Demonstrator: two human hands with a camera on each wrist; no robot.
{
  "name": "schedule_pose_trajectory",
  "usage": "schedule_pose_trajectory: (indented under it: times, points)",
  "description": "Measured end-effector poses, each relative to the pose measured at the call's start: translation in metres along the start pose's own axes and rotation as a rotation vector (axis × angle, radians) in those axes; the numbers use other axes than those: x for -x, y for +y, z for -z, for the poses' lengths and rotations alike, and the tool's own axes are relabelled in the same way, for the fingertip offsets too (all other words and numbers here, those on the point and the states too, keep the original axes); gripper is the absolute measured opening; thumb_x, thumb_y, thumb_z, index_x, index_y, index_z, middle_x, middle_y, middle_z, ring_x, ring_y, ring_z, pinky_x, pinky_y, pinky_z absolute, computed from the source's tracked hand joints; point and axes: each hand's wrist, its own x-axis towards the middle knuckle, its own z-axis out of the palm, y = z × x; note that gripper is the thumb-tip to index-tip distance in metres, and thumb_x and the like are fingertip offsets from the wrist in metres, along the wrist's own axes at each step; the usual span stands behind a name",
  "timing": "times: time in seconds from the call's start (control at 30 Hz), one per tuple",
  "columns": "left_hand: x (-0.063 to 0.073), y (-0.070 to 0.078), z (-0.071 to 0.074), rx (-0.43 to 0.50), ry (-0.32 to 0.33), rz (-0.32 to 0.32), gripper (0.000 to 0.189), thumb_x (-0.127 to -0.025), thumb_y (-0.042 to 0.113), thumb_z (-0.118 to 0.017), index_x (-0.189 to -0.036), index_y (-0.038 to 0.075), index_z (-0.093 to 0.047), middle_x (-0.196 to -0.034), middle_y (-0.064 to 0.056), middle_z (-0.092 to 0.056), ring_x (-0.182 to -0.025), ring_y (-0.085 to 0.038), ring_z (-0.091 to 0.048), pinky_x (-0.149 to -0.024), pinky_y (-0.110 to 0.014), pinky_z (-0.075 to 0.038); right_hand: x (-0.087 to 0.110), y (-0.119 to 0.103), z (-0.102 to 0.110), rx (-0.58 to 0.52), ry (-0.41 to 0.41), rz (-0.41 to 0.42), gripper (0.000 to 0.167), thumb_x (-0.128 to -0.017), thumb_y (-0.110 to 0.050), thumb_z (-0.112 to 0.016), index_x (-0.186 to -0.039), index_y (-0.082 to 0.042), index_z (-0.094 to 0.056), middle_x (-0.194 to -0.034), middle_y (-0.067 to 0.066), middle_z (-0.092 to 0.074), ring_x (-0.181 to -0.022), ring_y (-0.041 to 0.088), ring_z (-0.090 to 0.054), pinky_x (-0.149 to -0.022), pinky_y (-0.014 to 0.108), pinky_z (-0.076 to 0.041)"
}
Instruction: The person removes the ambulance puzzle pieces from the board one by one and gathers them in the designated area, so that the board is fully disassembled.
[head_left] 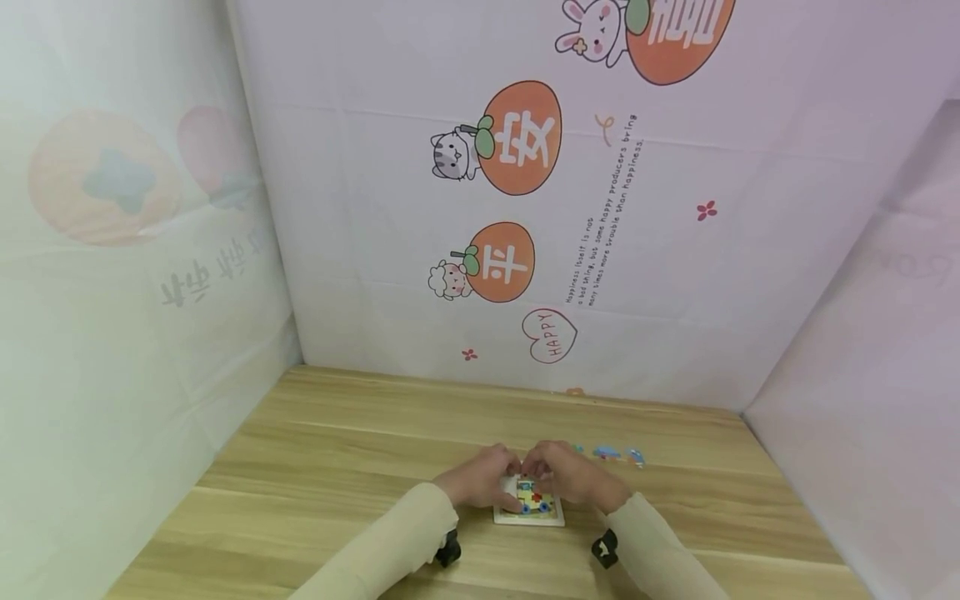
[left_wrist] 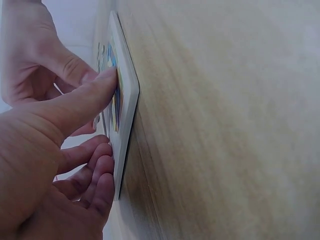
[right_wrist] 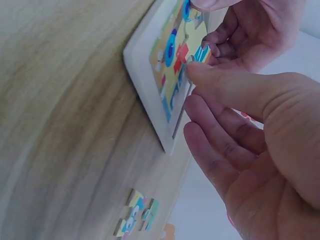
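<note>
A small jigsaw puzzle in a white-rimmed tray (head_left: 527, 522) lies flat on the wooden table, its picture showing yellow, red and blue parts. My left hand (head_left: 480, 477) holds the tray's left side, with the thumb on the picture and the other fingers curled by the edge (left_wrist: 131, 92). Over the tray's far part, my right hand (head_left: 568, 473) pinches a small puzzle piece (right_wrist: 190, 59) between thumb and fingers; the fingertips hide most of it. In the right wrist view, red and yellow fitted pieces (right_wrist: 181, 56) lie just beside that thumb.
Several loose puzzle pieces (head_left: 606, 452) lie on the table beyond the right hand, blue and green among them. White printed cloth walls (head_left: 390, 250) enclose the table (head_left: 337, 450) at the back and both sides. Black camera mounts (head_left: 448, 550) sit at both wrists.
</note>
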Motion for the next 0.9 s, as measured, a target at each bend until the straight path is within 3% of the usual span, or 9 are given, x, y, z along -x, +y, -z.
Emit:
schedule_pose_trajectory:
  times: [0.3,0.43,0.67,0.9]
  points:
    - [0.0,0.0,0.0,-0.01,0.0,-0.002,0.06,-0.086,0.037,-0.089,-0.132,0.007,-0.065,-0.118,0.0,-0.06,-0.097,-0.006,-0.053,-0.083,-0.02,-0.051,-0.002,-0.001,0.001,-0.041,0.029,-0.008,0.002,-0.099,-0.009,-0.073,-0.1,-0.01,-0.073,-0.094,-0.003,-0.073,-0.082,0.002,-0.064,-0.073,0.02,-0.056]
    - [0.0,0.001,0.0,-0.005,-0.001,-0.007,0.06,-0.086,0.037,-0.089,-0.132,0.007,-0.065,-0.118,-0.001,-0.06,-0.097,-0.005,-0.054,-0.084,-0.02,-0.051,-0.001,-0.002,0.003,-0.068,0.046,-0.009,0.006,-0.1,-0.007,-0.071,-0.096,-0.011,-0.07,-0.088,-0.001,-0.071,-0.075,0.001,-0.06,-0.067,0.019,-0.054]
    - [-0.001,0.0,0.001,-0.031,0.001,-0.019,0.061,-0.086,0.038,-0.089,-0.133,0.007,-0.066,-0.12,-0.001,-0.062,-0.103,-0.007,-0.056,-0.093,-0.023,-0.053,0.002,-0.003,0.008,-0.074,0.05,0.013,0.008,-0.102,-0.006,-0.068,-0.096,-0.011,-0.069,-0.086,0.002,-0.071,-0.075,0.005,-0.062,-0.067,0.019,-0.053]
    - [-0.001,0.0,0.001,-0.029,-0.003,-0.013,0.06,-0.086,0.038,-0.089,-0.131,0.007,-0.066,-0.12,0.0,-0.062,-0.108,-0.008,-0.058,-0.097,-0.024,-0.053,0.01,0.001,0.015,-0.085,0.073,0.059,0.01,-0.102,-0.004,-0.067,-0.094,-0.01,-0.069,-0.086,0.004,-0.072,-0.075,0.0,-0.059,-0.068,0.019,-0.054]
